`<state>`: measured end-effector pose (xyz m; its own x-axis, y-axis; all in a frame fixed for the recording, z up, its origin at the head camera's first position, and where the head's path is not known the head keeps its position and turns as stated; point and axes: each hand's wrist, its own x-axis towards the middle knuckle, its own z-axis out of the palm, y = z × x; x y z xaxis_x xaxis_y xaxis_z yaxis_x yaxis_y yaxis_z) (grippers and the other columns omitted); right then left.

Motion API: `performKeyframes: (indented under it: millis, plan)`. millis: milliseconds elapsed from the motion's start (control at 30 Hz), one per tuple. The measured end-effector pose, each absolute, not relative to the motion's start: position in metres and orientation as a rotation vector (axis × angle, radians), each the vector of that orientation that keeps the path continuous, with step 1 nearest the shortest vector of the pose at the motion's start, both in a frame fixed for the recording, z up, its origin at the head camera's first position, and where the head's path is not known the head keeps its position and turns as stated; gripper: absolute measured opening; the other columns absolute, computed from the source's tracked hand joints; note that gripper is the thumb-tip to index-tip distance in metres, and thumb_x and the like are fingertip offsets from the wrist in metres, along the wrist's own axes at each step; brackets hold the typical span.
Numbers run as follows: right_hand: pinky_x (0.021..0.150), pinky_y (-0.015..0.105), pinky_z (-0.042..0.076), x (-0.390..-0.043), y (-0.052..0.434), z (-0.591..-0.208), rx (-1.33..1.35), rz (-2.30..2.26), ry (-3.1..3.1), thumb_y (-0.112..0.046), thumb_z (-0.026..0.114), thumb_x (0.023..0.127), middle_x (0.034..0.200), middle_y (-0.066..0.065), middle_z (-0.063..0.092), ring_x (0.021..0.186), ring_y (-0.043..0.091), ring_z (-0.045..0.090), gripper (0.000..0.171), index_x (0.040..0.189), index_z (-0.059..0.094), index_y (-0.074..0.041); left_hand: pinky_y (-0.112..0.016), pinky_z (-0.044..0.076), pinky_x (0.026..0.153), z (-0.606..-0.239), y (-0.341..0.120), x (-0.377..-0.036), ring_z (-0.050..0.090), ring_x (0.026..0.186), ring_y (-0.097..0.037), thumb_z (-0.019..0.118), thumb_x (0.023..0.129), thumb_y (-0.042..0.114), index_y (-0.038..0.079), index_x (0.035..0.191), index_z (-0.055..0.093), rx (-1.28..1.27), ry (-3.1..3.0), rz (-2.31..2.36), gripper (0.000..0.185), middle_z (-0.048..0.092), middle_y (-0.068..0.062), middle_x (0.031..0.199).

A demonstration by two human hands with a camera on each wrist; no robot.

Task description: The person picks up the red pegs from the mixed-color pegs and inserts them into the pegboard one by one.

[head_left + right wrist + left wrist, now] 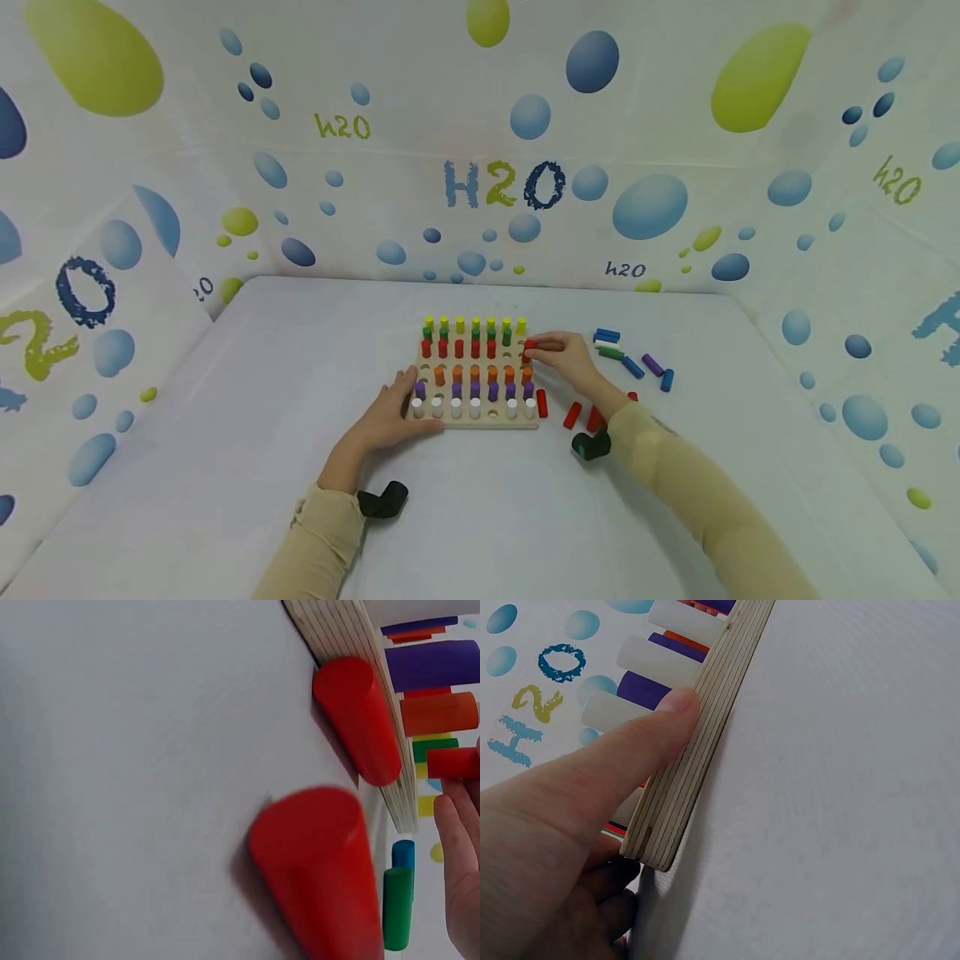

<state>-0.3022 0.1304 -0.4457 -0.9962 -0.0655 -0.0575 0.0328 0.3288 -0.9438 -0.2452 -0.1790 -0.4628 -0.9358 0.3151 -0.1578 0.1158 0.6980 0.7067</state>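
A wooden pegboard [480,424] lies on the table with rows of upright coloured pegs: yellow, green, red, orange, purple and white from back to front. My left hand [386,417] holds its front left corner. In the left wrist view the thumb [676,705] presses on the layered front edge, and the fingers lie around the corner, partly hidden. At the right end of the red row, my right hand [568,358] pinches a red peg [450,763] over the board. Whether that peg has entered a hole cannot be told. Some holes show bare.
Right of the board lie loose red pegs [572,415], one of them [356,720] close beside its edge. Farther back are several blue pegs [633,367], a green peg [611,352], a purple peg [652,364] and a white one. A patterned sheet [420,150] hangs behind.
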Motion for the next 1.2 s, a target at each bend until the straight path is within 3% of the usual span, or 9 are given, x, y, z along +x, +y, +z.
performKeyframes:
  millis: [733,1200]
  plan:
    - [0.082,0.029,0.051,-0.314,0.099,-0.447,-0.006,-1.817,2.441,-0.010,0.068,0.082,0.107,0.014,0.065,0.098,0.024,0.061,0.029,0.109,0.064,-0.002,-0.052,0.005,0.109,-0.464,-0.181,-0.245,0.000,0.137,-0.037,0.072,0.069,0.055,0.008,0.147,0.009,0.332,2.641,1.078,0.111,0.006,-0.017,0.151]
    - [0.087,0.034,0.049,-0.316,0.098,-0.448,0.028,-1.748,2.504,-0.013,0.068,0.083,0.108,0.014,0.064,0.102,0.025,0.059,0.029,0.110,0.064,-0.002,-0.053,0.006,0.109,-0.460,-0.178,-0.243,0.000,0.137,-0.038,0.073,0.069,0.053,0.007,0.147,0.009,0.317,2.635,1.079,0.110,0.006,-0.017,0.151]
